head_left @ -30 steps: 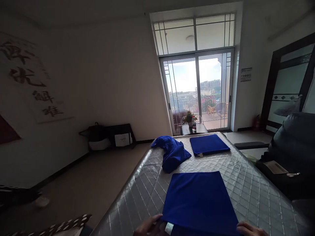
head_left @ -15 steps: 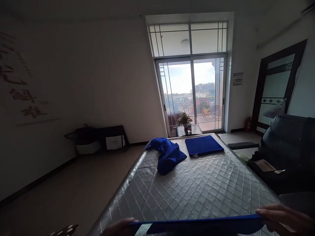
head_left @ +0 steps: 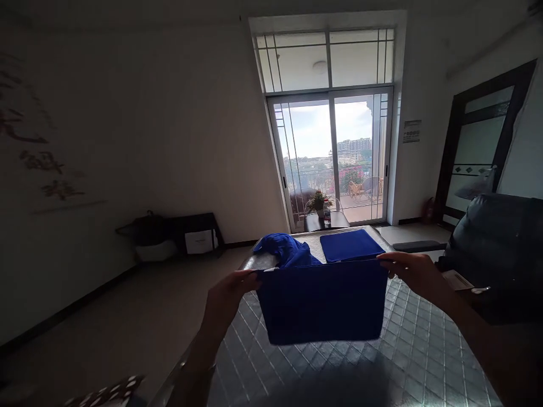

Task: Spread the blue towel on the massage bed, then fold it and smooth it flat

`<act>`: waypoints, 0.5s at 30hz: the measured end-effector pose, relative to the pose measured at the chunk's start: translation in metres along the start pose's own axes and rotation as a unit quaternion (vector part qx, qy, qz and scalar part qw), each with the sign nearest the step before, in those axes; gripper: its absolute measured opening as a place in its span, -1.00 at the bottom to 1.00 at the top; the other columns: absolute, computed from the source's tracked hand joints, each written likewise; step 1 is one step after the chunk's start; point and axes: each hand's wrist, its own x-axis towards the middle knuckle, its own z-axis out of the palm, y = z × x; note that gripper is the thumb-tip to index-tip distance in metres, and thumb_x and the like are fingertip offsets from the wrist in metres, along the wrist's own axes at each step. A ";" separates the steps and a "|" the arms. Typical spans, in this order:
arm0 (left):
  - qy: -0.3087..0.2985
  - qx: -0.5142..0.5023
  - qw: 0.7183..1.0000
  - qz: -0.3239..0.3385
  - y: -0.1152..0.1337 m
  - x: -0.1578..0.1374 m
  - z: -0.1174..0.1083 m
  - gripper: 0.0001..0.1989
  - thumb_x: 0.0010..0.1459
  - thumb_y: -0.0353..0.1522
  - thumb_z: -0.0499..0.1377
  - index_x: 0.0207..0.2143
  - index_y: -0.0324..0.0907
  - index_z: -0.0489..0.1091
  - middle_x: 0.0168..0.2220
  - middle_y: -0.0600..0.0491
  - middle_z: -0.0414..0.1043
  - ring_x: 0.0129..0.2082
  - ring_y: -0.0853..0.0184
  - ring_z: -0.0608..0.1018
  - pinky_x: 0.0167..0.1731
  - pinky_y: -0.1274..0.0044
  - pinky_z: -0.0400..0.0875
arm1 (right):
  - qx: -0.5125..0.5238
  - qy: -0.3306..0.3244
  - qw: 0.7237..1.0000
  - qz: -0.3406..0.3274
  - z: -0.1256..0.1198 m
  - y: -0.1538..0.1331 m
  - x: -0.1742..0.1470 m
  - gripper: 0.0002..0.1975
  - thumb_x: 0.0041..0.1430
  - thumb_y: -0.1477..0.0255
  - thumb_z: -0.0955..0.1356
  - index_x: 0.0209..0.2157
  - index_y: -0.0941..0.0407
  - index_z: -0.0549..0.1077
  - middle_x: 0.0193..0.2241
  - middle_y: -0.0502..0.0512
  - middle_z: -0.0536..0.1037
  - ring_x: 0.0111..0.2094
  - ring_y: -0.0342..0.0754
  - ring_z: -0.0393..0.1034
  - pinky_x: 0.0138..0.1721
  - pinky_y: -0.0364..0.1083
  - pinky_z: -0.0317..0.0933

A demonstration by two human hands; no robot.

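The left hand [head_left: 229, 297] and right hand [head_left: 409, 271] pinch the top corners of a blue cloth [head_left: 324, 302] hanging between them. This looks like straightening; next probably needs both hands level.

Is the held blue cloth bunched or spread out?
Spread out: the left hand and right hand hold the blue cloth by its upper corners, and it hangs flat. Cannot tell if it's layered.
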 end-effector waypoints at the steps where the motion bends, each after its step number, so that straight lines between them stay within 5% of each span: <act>1: 0.017 -0.034 0.999 -0.015 -0.005 0.000 -0.004 -0.53 0.04 -0.07 0.33 -0.18 -0.30 0.54 -0.32 -0.01 0.66 -0.27 0.19 0.69 -0.14 0.41 0.59 | -0.007 0.012 1.000 -0.010 -0.001 -0.001 -0.002 -0.54 0.23 -0.02 0.35 -0.13 0.04 0.63 -0.54 0.01 0.60 -0.51 -0.06 0.51 -0.43 -0.11 0.38; 4: 0.026 -0.067 0.997 -0.032 -0.029 -0.016 -0.010 -0.59 -0.07 -0.09 0.42 -0.26 -0.18 0.60 -0.08 -0.08 0.63 -0.16 0.16 0.67 -0.10 0.39 0.61 | 0.008 0.005 1.000 -0.023 0.003 0.005 -0.023 -0.59 0.26 0.02 0.35 -0.10 0.02 0.60 -0.39 0.04 0.65 -0.41 -0.06 0.55 -0.36 -0.12 0.43; 8: -0.070 -0.102 0.986 -0.108 -0.085 -0.064 0.006 -0.49 -0.03 0.09 0.33 -0.37 -0.20 0.64 -0.07 -0.11 0.57 -0.13 0.08 0.64 -0.16 0.35 0.64 | 0.048 -0.057 0.997 -0.003 0.041 0.051 -0.079 -0.71 0.27 0.12 0.37 -0.15 0.00 0.59 -0.15 0.10 0.62 -0.29 -0.06 0.54 -0.30 -0.12 0.43; 12: -0.144 -0.044 0.966 -0.211 -0.146 -0.113 0.036 -0.38 -0.17 0.20 0.33 -0.49 -0.21 0.64 -0.24 -0.10 0.53 -0.28 0.11 0.65 -0.26 0.41 0.62 | 0.052 -0.152 0.985 0.066 0.091 0.108 -0.141 -0.74 0.29 0.21 0.32 -0.31 0.05 0.58 -0.28 0.10 0.57 -0.43 -0.11 0.45 -0.41 -0.13 0.34; 15: -0.173 -0.003 0.958 -0.228 -0.177 -0.137 0.046 -0.39 -0.19 0.20 0.33 -0.47 -0.17 0.65 -0.26 -0.09 0.52 -0.29 0.13 0.65 -0.20 0.43 0.60 | 0.035 -0.208 0.970 0.118 0.109 0.127 -0.171 -0.79 0.23 0.36 0.29 -0.37 0.06 0.55 -0.32 0.07 0.55 -0.43 -0.13 0.44 -0.35 -0.15 0.32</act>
